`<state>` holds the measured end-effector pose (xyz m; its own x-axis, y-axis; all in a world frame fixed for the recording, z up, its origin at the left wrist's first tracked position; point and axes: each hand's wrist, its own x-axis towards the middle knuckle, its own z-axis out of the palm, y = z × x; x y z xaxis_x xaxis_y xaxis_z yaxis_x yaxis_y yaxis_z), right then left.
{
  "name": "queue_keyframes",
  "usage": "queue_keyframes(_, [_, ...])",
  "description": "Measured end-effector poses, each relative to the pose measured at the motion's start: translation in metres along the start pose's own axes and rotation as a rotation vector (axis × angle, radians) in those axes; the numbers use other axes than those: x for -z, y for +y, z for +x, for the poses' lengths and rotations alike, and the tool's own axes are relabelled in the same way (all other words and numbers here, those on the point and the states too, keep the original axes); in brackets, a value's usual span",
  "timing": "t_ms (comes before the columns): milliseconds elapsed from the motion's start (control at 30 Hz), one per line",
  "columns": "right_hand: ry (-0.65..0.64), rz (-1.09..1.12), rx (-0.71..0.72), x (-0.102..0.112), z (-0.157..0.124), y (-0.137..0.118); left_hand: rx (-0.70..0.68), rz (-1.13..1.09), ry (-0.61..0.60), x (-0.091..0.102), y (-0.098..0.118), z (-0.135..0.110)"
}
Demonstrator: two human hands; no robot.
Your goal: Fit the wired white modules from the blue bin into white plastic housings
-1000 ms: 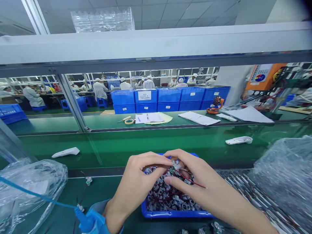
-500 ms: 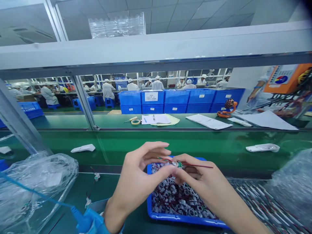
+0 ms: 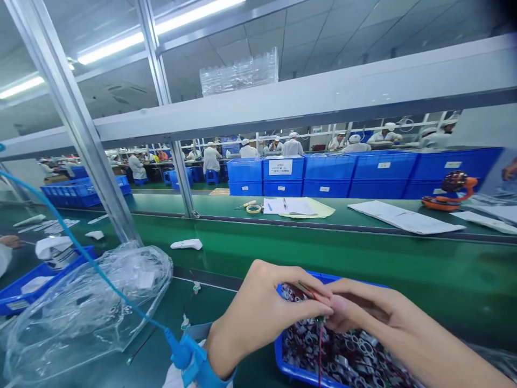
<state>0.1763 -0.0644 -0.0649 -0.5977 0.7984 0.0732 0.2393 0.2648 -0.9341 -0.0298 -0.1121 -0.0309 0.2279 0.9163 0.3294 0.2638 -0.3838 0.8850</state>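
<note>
Pinching a small wired component [image 3: 306,291] between their fingertips, the person's left hand [image 3: 264,315] and right hand [image 3: 388,318] are holding closed together above the far left part of a blue plastic tray [image 3: 288,369]. Most of the component is hidden by the fingers, and a thin red lead [image 3: 320,358] is hanging straight down from the grip into the tray. The tray is brimming with small metal rings with wires [image 3: 347,350], and its near right corner is running out of view past the bottom edge of the picture. The hands are sitting just over the tray's far rim, with a green conveyor belt [image 3: 323,258] stretching beyond it.

To the left, a stretch of green bench mat [image 3: 161,323] is lying between the left wrist and a crumpled clear plastic bag [image 3: 92,307]. A blue wrist strap [image 3: 194,358] is circling the left wrist, its blue cord [image 3: 92,269] running up and left across the bag. A white plastic casing [image 3: 186,244] is lying on the belt, well apart from the hands.
</note>
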Motion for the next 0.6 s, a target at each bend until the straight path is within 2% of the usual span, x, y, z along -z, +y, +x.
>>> queue_keyframes(133, [-0.052, 0.216, -0.115, -0.008, 0.005, 0.001, 0.032, -0.094, 0.058, -0.006, -0.002, 0.000])
queue_keyframes(267, [-0.085, 0.325, -0.094, -0.015, 0.007, -0.001, 0.075, -0.076, 0.068, -0.014, 0.000, 0.000])
queue_keyframes(333, [-0.067, 0.291, -0.076, -0.015, 0.006, -0.001, 0.062, -0.072, 0.030, -0.011, 0.003, 0.002])
queue_keyframes(367, [-0.041, 0.246, -0.081, -0.013, 0.006, -0.001, 0.036, -0.064, -0.029, -0.006, 0.005, 0.005])
queue_keyframes(433, [0.041, 0.119, -0.112, -0.006, 0.005, 0.000, -0.023, 0.020, -0.208, 0.013, 0.007, 0.015])
queue_keyframes(500, [0.111, 0.008, -0.144, 0.003, 0.004, 0.000, -0.019, 0.237, -0.368, 0.043, 0.000, 0.032])
queue_keyframes(533, [0.139, -0.032, -0.141, 0.007, 0.004, 0.000, 0.030, 0.434, -0.340, 0.062, -0.008, 0.041])
queue_keyframes(600, [0.198, -0.090, -0.090, 0.014, 0.003, -0.001, 0.155, 0.628, -0.258, 0.100, -0.031, 0.061])
